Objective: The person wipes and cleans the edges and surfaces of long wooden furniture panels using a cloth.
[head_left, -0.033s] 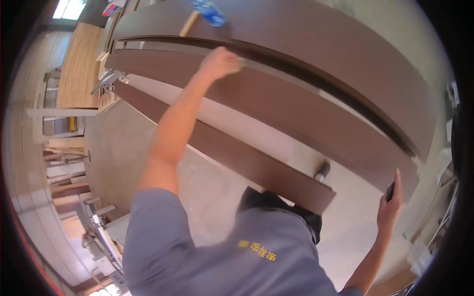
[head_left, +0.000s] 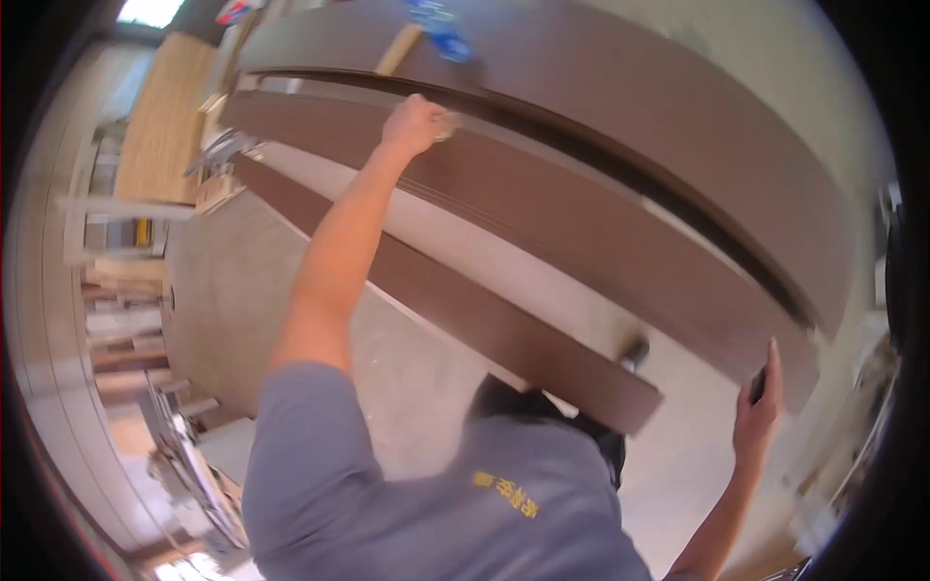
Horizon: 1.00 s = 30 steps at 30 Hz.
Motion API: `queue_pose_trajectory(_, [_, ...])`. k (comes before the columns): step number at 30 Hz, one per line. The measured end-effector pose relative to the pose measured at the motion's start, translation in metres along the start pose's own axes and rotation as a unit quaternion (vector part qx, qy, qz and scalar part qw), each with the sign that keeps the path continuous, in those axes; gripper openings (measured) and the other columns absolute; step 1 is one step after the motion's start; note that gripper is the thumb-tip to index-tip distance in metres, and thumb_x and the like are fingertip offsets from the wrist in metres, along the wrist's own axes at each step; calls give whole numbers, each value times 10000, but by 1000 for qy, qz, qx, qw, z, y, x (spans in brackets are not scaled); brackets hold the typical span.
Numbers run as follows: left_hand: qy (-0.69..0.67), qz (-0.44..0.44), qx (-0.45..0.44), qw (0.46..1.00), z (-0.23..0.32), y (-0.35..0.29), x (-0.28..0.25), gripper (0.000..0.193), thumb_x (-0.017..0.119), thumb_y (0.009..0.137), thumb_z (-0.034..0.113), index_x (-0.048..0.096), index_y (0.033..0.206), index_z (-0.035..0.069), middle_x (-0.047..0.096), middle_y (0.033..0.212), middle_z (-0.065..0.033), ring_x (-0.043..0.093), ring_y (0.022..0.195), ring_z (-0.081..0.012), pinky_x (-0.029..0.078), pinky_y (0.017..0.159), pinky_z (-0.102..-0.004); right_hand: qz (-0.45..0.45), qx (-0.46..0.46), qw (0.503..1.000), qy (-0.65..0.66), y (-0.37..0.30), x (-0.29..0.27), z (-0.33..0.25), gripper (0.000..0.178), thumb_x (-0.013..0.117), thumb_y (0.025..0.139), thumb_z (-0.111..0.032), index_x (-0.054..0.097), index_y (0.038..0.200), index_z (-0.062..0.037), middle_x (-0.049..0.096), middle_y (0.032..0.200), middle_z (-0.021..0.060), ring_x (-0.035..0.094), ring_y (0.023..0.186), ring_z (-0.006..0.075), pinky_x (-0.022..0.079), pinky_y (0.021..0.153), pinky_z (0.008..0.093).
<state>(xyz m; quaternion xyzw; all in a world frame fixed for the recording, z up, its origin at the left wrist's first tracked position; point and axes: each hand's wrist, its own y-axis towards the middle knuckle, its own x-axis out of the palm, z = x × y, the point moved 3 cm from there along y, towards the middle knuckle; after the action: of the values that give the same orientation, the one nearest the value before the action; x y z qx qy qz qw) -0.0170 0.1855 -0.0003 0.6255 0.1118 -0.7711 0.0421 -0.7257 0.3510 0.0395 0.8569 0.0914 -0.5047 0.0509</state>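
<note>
Our left hand (head_left: pixel 415 124) sits at about eleven o'clock, arm stretched up, its fingers curled tight around the upper edge of the long dark-brown wooden door panel (head_left: pixel 542 223), which runs slantwise from ten o'clock down to four o'clock. Just below it, a second long dark-brown board (head_left: pixel 455 310) lies along the same slant, apart from either hand. At four o'clock our right hand (head_left: pixel 758 412) meets the panel's lower end, fingers wrapped over the corner together with a small dark object we cannot make out. The grey short-sleeved shirt (head_left: pixel 436 504) fills six o'clock. We judge the risks plain enough: the panel is long and held only at two far-apart points, so it could twist or sag between them. The right-hand grip, shared with that small object, looks the weaker one and could slip. The hidden far end might also strike the stacked timber racks (head_left: pixel 116 320) at nine o'clock.
</note>
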Motion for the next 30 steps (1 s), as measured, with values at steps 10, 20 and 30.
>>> queue_pose_trajectory(10, [-563,280,-323,707,-226,-133,103,338,639,1002,321,641,1149,17,713,927,-147,693,892,-271,549,809,-418,-220,-48,966,-131,108,111,-141,1456,985,519,-60,161,1718,-119,220,1781,155,645,1211,522,597,956,523])
queue_pose_trajectory(20, [-651,23,-222,725,-118,-139,139,616,707,992,604,686,1032,-11,692,799,-83,673,689,-165,555,643,-347,-200,-112,964,-134,130,120,-116,1482,994,459,-130,195,1707,-143,268,1744,222,618,1305,484,589,1003,508])
queue_pose_trajectory(30, [-744,154,-205,617,-85,-214,104,397,729,1021,418,721,1011,21,634,834,-8,561,738,-125,462,628,-334,-130,-150,978,-70,-40,87,-179,1467,1022,459,-279,252,1693,-92,339,1663,327,541,1368,554,521,1104,541])
